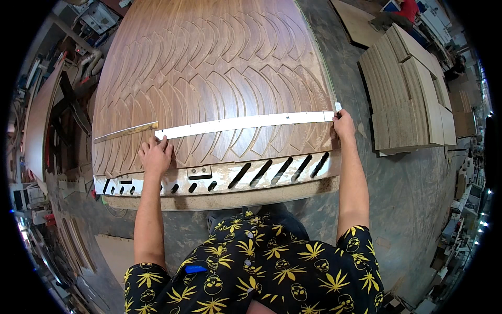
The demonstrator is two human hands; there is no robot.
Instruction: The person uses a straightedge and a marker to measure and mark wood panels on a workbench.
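Observation:
A long white straightedge strip (230, 124), ruler-like with small marks, lies across a brown wood-grain board (209, 10). At its left end my left hand (156, 155) rests on the board, fingers spread, one fingertip touching the strip. My right hand (343, 125) is closed around the strip's right end at the board's right edge; a small dark piece shows by the fingers. Beside the strip's left end lies a narrow wood-coloured strip (125, 132) with a pale edge. Rows of curved, blade-like shapes are cut into the board, with sawdust along the grooves.
Along the near edge runs a white slotted strip (222, 178) with dark slanted openings. Stacked board panels (402, 94) stand on the floor at right. A person in red (409, 10) is at far right. Pipes and machinery (94, 57) are at left.

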